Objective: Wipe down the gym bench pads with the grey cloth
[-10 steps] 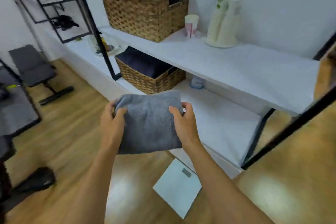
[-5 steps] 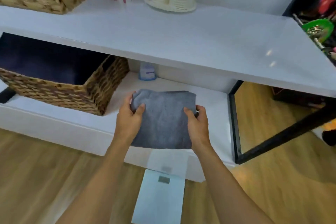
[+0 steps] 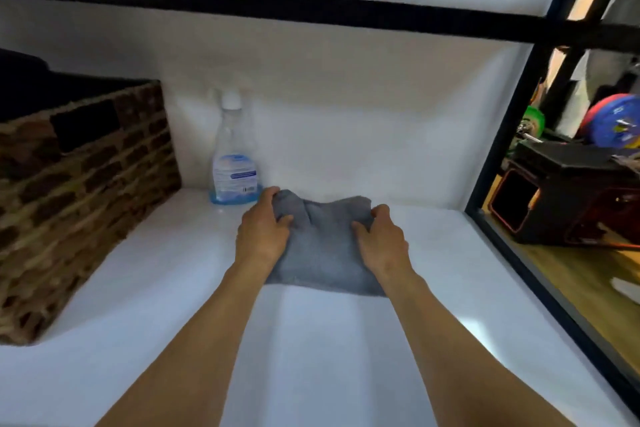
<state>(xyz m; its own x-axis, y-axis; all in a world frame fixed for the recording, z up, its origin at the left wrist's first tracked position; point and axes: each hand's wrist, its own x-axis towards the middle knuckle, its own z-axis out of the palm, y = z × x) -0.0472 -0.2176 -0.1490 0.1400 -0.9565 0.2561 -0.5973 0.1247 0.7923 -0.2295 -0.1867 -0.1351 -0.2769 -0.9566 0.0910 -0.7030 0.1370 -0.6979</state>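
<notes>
The folded grey cloth [image 3: 323, 246] lies on the lower white shelf [image 3: 166, 288], close to the back wall. My left hand [image 3: 264, 229] grips its left far corner, fingers curled into the fabric. My right hand [image 3: 379, 239] grips its right far corner the same way. Both forearms reach in under the upper shelf. No gym bench pad is in view.
A clear spray bottle [image 3: 233, 163] with a blue label stands just left of the cloth at the wall. A wicker basket [image 3: 79, 191] with dark fabric fills the shelf's left. A black frame post [image 3: 502, 135] bounds the right; weight plates [image 3: 616, 125] and a black box lie beyond.
My head has dropped low and close to the lower shelf. Both hands carried the cloth from mid-air deep onto the shelf, near the spray bottle.
</notes>
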